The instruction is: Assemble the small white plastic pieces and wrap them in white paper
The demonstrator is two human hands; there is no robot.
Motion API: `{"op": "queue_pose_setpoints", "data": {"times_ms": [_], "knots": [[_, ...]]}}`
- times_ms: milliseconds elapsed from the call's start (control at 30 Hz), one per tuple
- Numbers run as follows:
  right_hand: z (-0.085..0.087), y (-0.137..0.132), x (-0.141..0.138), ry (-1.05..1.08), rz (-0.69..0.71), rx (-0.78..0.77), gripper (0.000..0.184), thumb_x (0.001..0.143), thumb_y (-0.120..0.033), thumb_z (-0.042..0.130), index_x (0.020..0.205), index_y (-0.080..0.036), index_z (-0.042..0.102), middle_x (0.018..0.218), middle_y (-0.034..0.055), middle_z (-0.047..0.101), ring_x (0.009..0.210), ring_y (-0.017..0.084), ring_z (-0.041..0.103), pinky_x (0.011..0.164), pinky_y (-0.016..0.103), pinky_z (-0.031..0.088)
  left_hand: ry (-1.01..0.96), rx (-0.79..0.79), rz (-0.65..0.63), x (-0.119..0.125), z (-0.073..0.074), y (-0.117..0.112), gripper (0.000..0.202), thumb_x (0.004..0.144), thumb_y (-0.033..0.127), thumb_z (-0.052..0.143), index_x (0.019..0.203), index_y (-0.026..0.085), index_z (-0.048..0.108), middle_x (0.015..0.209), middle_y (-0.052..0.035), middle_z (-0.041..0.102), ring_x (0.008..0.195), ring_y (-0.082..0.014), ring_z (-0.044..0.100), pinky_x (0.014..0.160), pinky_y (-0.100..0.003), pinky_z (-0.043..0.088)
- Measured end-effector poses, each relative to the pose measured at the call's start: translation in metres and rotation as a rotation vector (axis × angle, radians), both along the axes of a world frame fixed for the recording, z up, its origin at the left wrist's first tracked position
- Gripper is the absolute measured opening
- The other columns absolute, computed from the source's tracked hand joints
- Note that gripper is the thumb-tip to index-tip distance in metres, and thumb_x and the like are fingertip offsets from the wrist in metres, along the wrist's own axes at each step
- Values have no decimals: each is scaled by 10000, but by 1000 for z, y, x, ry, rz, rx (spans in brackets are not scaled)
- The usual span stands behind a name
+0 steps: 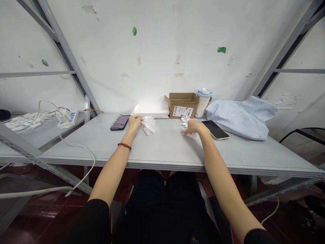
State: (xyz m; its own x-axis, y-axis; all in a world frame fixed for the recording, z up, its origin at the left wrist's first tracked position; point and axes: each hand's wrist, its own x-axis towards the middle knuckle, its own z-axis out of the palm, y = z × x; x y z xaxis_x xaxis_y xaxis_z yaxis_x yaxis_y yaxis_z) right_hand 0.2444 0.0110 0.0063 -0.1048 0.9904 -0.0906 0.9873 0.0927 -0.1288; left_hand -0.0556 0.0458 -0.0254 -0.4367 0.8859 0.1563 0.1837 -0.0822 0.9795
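Note:
Both arms reach forward over a grey tabletop. At the left edge of a pile of small white and clear plastic pieces with thin strings (149, 126), my left hand (134, 122) has its fingers bent together; whatever they hold is too small to name. Farther right, my right hand (195, 126) curls down over a second group of similar small white pieces (185, 121). Its thumb and fingers come close together, and what is between them is hidden. A clear flat piece (192, 136) lies just below that hand.
A stack of white trays or sheets (151, 111), an open cardboard box (183, 104) and a lidded cup (203, 104) stand along the wall. One phone (120, 122) lies left, another (215, 130) right, beside a pale blue cloth (241, 117). A power strip (69, 119) sits far left.

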Motion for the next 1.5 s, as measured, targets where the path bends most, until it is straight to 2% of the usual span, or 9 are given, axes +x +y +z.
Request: {"op": "queue_pose_setpoints", "data": {"times_ms": [133, 300, 433, 567, 700, 800, 967, 1233, 1500], "knots": [[-1, 1, -1, 38, 25, -70, 231, 589, -189, 785, 491, -184, 576, 547, 48, 603, 609, 187, 592, 564, 283, 393, -11, 1, -1, 1, 1, -1, 129, 676, 165, 545, 754, 130, 641, 610, -20, 609, 469, -100, 494, 447, -205, 338], [-3, 1, -8, 347, 144, 67, 164, 648, -212, 718, 531, -170, 612, 555, 5, 574, 598, 144, 528, 560, 260, 350, -53, 61, -65, 3, 5, -5, 108, 684, 175, 578, 751, 125, 647, 609, -13, 599, 474, -83, 475, 447, -197, 331], [-9, 1, -23, 580, 301, 253, 230, 721, -311, 660, 554, -163, 604, 584, -16, 549, 611, 119, 481, 602, 252, 340, -87, 79, -308, 9, 12, -14, 159, 679, 273, 673, 734, 124, 665, 630, -18, 598, 495, -78, 474, 449, -203, 324], [-20, 2, -44, 714, 380, 314, 204, 750, -324, 637, 641, -152, 630, 635, 1, 592, 650, 129, 512, 638, 249, 363, -23, 16, -601, 17, 14, -22, 320, 655, 397, 763, 794, 116, 701, 707, -42, 629, 538, -81, 505, 485, -217, 365], [-31, 1, -61, 757, 419, 289, 177, 787, -306, 620, 705, -150, 640, 672, 11, 627, 646, 128, 536, 649, 248, 391, 62, 0, -728, 26, 12, -26, 434, 618, 461, 804, 874, 120, 723, 758, -51, 648, 577, -92, 523, 522, -234, 410], [-35, -2, -68, 765, 411, 282, 175, 804, -304, 625, 728, -147, 637, 696, 19, 638, 658, 133, 550, 640, 248, 400, 109, 6, -786, 30, 12, -28, 423, 611, 466, 809, 844, 122, 732, 759, -50, 649, 588, -97, 525, 532, -245, 433], [-35, -5, -72, 746, 425, 320, 164, 821, -283, 631, 726, -149, 627, 711, 25, 650, 660, 132, 550, 644, 252, 403, 101, 0, -785, 33, 12, -29, 397, 561, 446, 833, 757, 117, 729, 679, -34, 624, 560, -98, 524, 526, -253, 452], [-37, -1, -72, 702, 429, 375, 145, 848, -242, 613, 735, -151, 614, 738, 36, 663, 676, 134, 553, 656, 251, 394, 38, 18, -658, 30, 8, -23, 417, 495, 432, 876, 700, 111, 707, 603, -13, 599, 533, -90, 514, 529, -244, 438], [-35, -5, -73, 648, 440, 402, 153, 844, -265, 624, 733, -161, 607, 734, 27, 643, 647, 127, 518, 646, 252, 365, -39, 23, -765, 31, 12, -27, 459, 483, 428, 890, 775, 107, 739, 676, -57, 675, 649, -143, 602, 652, -300, 500]]}}
